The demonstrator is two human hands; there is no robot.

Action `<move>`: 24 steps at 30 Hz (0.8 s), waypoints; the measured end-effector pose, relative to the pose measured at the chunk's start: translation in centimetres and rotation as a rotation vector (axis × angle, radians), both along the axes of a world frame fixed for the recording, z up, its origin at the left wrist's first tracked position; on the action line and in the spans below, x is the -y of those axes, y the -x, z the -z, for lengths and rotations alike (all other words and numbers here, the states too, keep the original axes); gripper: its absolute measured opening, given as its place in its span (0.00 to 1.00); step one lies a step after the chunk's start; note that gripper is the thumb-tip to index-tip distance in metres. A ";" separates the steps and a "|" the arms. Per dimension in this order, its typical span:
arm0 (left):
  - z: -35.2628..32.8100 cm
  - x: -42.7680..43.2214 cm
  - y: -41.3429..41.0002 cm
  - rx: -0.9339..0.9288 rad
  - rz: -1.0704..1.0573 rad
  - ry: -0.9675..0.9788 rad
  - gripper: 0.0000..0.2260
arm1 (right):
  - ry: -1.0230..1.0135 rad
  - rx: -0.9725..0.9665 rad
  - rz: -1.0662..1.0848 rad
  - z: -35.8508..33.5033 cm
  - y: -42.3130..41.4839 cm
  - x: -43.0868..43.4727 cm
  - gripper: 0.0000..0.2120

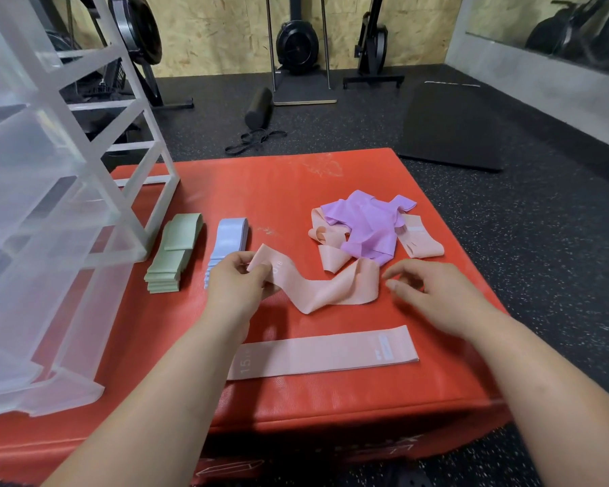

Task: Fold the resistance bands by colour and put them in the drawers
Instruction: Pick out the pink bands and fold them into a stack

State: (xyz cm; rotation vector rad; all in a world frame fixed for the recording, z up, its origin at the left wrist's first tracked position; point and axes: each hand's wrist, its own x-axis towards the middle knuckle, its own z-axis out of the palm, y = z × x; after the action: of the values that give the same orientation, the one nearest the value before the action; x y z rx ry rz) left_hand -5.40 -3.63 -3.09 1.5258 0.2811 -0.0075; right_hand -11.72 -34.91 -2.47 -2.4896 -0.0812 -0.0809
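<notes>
On the red box (296, 184), our left hand (238, 279) pinches one end of a twisted pink band (324, 290), while our right hand (433, 293) hovers just beside its other end, fingers loosely curled, holding nothing. A second pink band (324, 353) lies flat nearer us. Green bands (173, 254) and blue bands (227, 246) sit folded beside the clear drawers (32, 205).

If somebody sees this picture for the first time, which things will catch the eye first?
The bright red box fills the middle; on it the left hand pinches one end of a twisted pink band, the right hand open beside the other end. Behind lies a loose heap of purple and pink bands; a green stack and a blue stack sit left, beside the clear drawers.
</notes>
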 end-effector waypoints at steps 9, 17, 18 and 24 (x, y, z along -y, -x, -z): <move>-0.1 -0.1 0.4 0.001 0.006 -0.009 0.07 | 0.081 0.034 -0.007 0.1 -2.0 -3.7 0.22; 0.0 -1.0 0.7 -0.008 0.008 -0.027 0.07 | -0.017 -0.051 0.173 1.1 -3.3 -3.7 0.14; 0.0 -1.1 0.6 -0.008 0.007 -0.028 0.07 | -0.022 -0.106 0.141 1.1 -3.1 -3.8 0.15; -0.2 -1.2 0.5 -0.001 0.005 -0.026 0.07 | 0.101 -0.194 -0.014 0.6 -2.5 -4.8 0.12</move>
State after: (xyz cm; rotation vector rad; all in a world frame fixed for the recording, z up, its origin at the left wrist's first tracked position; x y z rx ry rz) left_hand -5.88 -2.44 -2.88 1.5527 0.2791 -0.0081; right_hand -9.20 -30.13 -3.05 -2.5840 -0.0211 0.1739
